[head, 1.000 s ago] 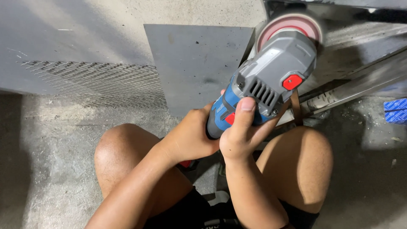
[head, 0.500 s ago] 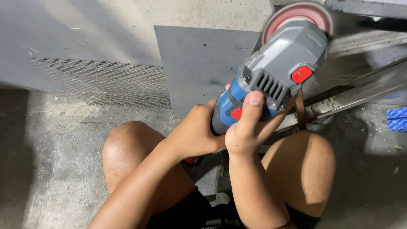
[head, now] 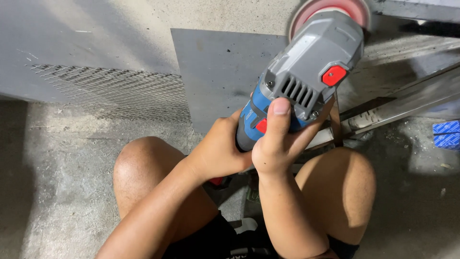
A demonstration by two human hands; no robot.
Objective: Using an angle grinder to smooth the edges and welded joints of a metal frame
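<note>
Angle grinder [head: 306, 72], grey and blue, sits clamped in both my hands above my knees: left hand [head: 218, 153] wraps its handle, right hand [head: 278, 144] grips beside it, disc [head: 330, 9] near a steel plate [head: 220, 76]

Two small blue boxes [head: 446, 134] at right edge of view, on concrete floor, one just above other; rectangular, white markings; possibly packages, partly cut off by frame.

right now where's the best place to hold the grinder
By the blue barrel behind the grey head, coming from the rear, away from the disc. The grinder narrows there to a round grip, and both the left hand and right hand wrap it there.
</note>
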